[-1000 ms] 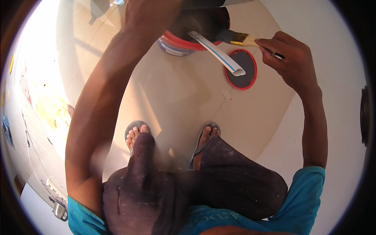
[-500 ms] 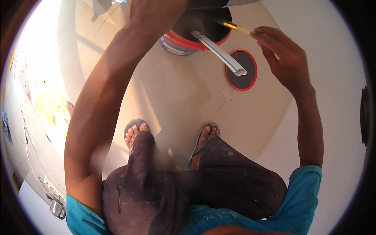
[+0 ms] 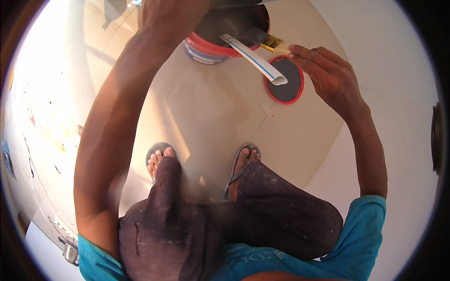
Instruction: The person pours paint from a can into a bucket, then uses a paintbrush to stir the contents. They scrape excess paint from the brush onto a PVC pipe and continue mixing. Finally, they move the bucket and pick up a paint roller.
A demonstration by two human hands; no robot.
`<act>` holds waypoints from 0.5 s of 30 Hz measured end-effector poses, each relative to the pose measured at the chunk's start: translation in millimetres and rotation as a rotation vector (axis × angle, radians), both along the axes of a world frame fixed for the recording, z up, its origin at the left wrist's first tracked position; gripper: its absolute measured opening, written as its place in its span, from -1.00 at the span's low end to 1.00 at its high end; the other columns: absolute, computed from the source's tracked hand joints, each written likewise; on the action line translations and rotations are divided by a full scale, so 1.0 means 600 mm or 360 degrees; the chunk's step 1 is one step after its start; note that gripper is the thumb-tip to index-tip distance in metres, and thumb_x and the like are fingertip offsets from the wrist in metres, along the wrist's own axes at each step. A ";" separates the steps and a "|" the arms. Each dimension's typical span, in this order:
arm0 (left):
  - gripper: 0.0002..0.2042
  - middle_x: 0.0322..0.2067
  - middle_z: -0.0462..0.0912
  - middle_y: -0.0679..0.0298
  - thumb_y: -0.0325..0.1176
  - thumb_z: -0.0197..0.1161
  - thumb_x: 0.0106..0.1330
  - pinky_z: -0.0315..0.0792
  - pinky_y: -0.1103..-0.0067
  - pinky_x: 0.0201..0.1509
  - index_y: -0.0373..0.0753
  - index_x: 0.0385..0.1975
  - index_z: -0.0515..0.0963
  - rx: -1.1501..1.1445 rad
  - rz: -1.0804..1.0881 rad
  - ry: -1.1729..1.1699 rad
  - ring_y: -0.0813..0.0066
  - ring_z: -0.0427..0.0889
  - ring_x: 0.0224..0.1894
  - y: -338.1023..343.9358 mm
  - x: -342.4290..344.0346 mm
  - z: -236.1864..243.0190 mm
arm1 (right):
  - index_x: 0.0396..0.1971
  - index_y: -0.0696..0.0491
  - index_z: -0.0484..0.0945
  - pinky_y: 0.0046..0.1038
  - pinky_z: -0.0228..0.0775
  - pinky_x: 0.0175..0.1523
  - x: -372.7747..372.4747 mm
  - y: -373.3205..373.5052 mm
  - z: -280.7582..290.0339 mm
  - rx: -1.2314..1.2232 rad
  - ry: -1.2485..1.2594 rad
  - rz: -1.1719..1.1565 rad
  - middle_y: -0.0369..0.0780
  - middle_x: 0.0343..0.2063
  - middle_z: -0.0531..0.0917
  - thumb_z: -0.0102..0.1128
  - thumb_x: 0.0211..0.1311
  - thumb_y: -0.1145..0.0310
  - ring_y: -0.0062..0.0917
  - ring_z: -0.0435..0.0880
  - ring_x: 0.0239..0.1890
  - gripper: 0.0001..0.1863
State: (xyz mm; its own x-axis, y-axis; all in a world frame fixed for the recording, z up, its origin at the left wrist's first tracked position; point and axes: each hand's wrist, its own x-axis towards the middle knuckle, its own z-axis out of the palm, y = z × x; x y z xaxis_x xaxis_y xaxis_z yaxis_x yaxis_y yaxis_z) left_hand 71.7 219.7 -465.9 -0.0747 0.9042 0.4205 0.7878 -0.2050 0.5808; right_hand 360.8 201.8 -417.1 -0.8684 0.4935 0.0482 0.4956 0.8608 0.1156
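Observation:
My right hand [image 3: 330,77] pinches the pale handle of a flat paintbrush [image 3: 275,45] with a gold-coloured ferrule. The brush's broad side shows, and its dark bristles lie over the right rim of a bucket [image 3: 205,50] with a red upper band and a dark inside. A white pipe or trim piece [image 3: 257,60] with a blue stripe sticks out over the bucket's near rim. At the top edge, my left hand [image 3: 180,11] is beside the bucket; its fingers are cut off by the frame. A dark shape crosses the bucket's far side, too cropped to name.
A round red-rimmed lid [image 3: 293,80], grey inside, lies on the tiled floor [image 3: 206,107] right of the bucket. My sandalled feet stand nearer. A pale surface [image 3: 393,79] rises at right. Cables and a metal object [image 3: 70,253] lie at lower left.
The paintbrush has moved slightly left and down and turned from its narrow edge to its broad side. The whole view has shifted a little, so the bucket appears further left.

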 end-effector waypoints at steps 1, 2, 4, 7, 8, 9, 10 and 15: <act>-0.21 0.52 0.06 -0.24 -0.56 0.11 0.34 0.61 0.11 0.15 -0.03 0.57 -0.02 -0.0016 -0.0003 0.0004 -0.28 0.63 0.14 0.001 0.000 0.000 | -0.06 0.08 0.73 -0.44 0.67 -0.11 0.002 -0.002 0.006 -0.0002 -0.0037 -0.0002 -0.31 0.02 0.77 0.37 0.09 0.63 -0.46 0.71 -0.24 -0.64; -0.21 0.52 0.06 -0.24 -0.56 0.11 0.34 0.61 0.11 0.15 -0.03 0.57 -0.02 -0.0004 0.0002 0.0036 -0.28 0.63 0.13 0.012 -0.005 -0.009 | -0.06 0.08 0.73 -0.43 0.67 -0.12 0.003 -0.004 0.011 -0.0005 -0.0073 0.0000 -0.30 0.02 0.77 0.37 0.10 0.63 -0.45 0.71 -0.24 -0.64; -0.21 0.52 0.06 -0.24 -0.56 0.11 0.34 0.61 0.11 0.14 -0.04 0.57 -0.03 0.0014 0.0011 0.0054 -0.28 0.63 0.13 0.021 -0.009 -0.020 | -0.06 0.08 0.73 -0.43 0.67 -0.12 0.006 -0.009 0.017 -0.0007 -0.0085 0.0004 -0.31 0.02 0.77 0.36 0.10 0.63 -0.45 0.71 -0.24 -0.64; -0.21 0.52 0.06 -0.24 -0.56 0.11 0.34 0.60 0.11 0.15 -0.06 0.58 -0.04 -0.0034 0.0005 0.0004 -0.28 0.63 0.13 0.024 -0.007 -0.019 | -0.10 0.08 0.70 -0.44 0.61 -0.17 0.011 -0.010 0.018 0.0008 -0.0063 0.0044 -0.31 0.00 0.74 0.31 0.01 0.61 -0.46 0.66 -0.25 -0.63; -0.21 0.52 0.06 -0.24 -0.56 0.11 0.34 0.60 0.11 0.15 -0.06 0.58 -0.04 -0.0093 0.0003 -0.0006 -0.28 0.62 0.14 0.023 -0.008 -0.014 | -0.12 0.08 0.68 -0.44 0.58 -0.19 0.013 -0.011 0.018 0.0019 -0.0042 0.0067 -0.32 0.00 0.73 0.29 -0.04 0.59 -0.46 0.64 -0.26 -0.62; -0.21 0.52 0.06 -0.24 -0.56 0.11 0.34 0.59 0.10 0.16 -0.06 0.58 -0.04 -0.0152 0.0001 -0.0016 -0.28 0.62 0.14 0.023 -0.008 -0.010 | -0.12 0.08 0.68 -0.44 0.58 -0.19 0.014 -0.012 0.021 0.0023 -0.0035 0.0071 -0.31 0.00 0.73 0.29 -0.04 0.59 -0.46 0.64 -0.25 -0.62; -0.20 0.52 0.05 -0.24 -0.56 0.11 0.33 0.59 0.10 0.17 -0.06 0.58 -0.04 -0.0084 -0.0003 0.0008 -0.27 0.61 0.15 0.023 -0.009 -0.011 | -0.12 0.08 0.69 -0.43 0.58 -0.19 0.015 -0.013 0.025 0.0027 -0.0029 0.0074 -0.31 -0.01 0.74 0.29 -0.04 0.59 -0.46 0.64 -0.25 -0.62; -0.19 0.54 0.01 -0.20 -0.57 0.12 0.32 0.53 0.07 0.23 -0.05 0.58 -0.04 0.0112 0.0042 0.0120 -0.27 0.58 0.20 0.008 -0.002 -0.014 | -0.08 0.09 0.74 -0.42 0.69 -0.12 0.010 -0.022 0.053 -0.0034 -0.0076 -0.0030 -0.28 -0.03 0.78 0.34 0.07 0.68 -0.43 0.74 -0.22 -0.63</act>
State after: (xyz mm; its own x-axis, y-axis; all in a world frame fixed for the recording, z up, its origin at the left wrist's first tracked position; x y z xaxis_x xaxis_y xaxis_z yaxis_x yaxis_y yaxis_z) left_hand 70.7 224.7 -474.5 -0.0641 0.8704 0.4882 0.8344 -0.2216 0.5047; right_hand 366.7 188.9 -385.5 -0.8600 0.5102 -0.0041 0.5061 0.8540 0.1211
